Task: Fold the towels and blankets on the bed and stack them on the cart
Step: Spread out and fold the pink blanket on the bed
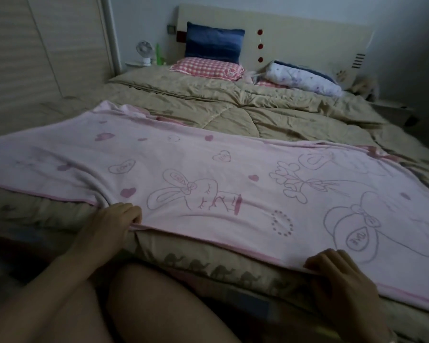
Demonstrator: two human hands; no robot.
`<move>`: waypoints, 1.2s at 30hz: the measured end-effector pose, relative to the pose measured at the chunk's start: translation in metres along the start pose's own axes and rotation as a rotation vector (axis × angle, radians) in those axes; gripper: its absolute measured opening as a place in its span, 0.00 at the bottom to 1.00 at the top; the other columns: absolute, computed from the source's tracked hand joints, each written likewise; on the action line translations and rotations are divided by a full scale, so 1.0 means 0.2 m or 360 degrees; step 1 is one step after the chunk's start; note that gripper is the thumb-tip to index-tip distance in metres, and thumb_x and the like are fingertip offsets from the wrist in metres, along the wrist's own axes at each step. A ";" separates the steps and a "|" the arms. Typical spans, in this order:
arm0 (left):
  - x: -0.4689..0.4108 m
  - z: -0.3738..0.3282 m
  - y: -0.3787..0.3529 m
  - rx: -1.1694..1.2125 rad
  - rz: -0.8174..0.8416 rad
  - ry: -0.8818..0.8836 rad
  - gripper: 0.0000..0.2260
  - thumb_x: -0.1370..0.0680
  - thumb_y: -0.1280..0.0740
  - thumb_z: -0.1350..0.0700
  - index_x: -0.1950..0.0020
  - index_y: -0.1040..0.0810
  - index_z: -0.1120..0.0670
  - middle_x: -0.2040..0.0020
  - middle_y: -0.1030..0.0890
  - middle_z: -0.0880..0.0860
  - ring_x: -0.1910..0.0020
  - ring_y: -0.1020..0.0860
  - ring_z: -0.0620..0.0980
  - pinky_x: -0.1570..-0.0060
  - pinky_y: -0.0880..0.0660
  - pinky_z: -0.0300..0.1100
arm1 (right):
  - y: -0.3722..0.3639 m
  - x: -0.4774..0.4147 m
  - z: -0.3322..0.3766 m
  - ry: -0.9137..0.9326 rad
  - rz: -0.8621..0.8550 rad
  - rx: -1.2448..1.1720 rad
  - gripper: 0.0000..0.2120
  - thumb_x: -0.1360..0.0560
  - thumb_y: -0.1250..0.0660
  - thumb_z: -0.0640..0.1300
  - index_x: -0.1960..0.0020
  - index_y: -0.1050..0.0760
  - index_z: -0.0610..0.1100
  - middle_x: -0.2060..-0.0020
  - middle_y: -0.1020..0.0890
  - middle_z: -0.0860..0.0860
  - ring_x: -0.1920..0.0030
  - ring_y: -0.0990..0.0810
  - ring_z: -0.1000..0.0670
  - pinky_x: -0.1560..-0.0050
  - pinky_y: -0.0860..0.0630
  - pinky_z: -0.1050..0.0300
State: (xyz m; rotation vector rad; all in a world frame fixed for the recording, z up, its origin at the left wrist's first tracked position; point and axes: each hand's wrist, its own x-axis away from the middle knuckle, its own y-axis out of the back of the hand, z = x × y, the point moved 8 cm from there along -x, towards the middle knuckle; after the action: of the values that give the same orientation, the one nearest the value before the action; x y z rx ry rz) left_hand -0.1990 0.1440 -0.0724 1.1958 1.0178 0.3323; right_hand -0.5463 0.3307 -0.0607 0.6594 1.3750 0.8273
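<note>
While both hands hold its near hem, the pink blanket [208,174] lies spread flat across the foot of the bed [233,269], printed side up, on top of a tan quilt [233,107].

The left hand [112,224] has its fingers curled, pinching the hem where it bunches at the bed's near edge. The right hand [337,271] has its fingers curled over the same hem, well to the right.

At the head of the bed, a blue pillow [213,43] stands against the headboard [295,33], with a pink checked pillow [206,68] flat in front of it. A white floral bundle [305,76] lies to the right.

The blanket's left and right ends run out of frame. The light is dim. A small fan [144,52] stands beside the bed at far left, and the items around it are hard to make out. The objects in the far right corner are blurred.
</note>
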 end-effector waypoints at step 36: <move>-0.44 -1.48 -0.22 0.0219 0.0630 0.0005 0.17 0.21 0.42 0.52 0.32 0.31 0.52 0.34 0.28 0.53 0.38 0.29 0.53 0.38 0.33 0.48 | 0.22 0.58 -0.75 -0.1024 0.0210 0.0219 0.23 0.20 0.50 0.56 0.37 0.24 0.46 0.37 0.22 0.45 0.36 0.25 0.46 0.39 0.29 0.50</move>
State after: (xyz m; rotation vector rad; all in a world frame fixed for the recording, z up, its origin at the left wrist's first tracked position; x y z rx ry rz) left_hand -0.4937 0.2463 -0.0715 1.5239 0.8116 0.5803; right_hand -0.6997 0.4411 -0.1072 1.0269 0.8109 0.5512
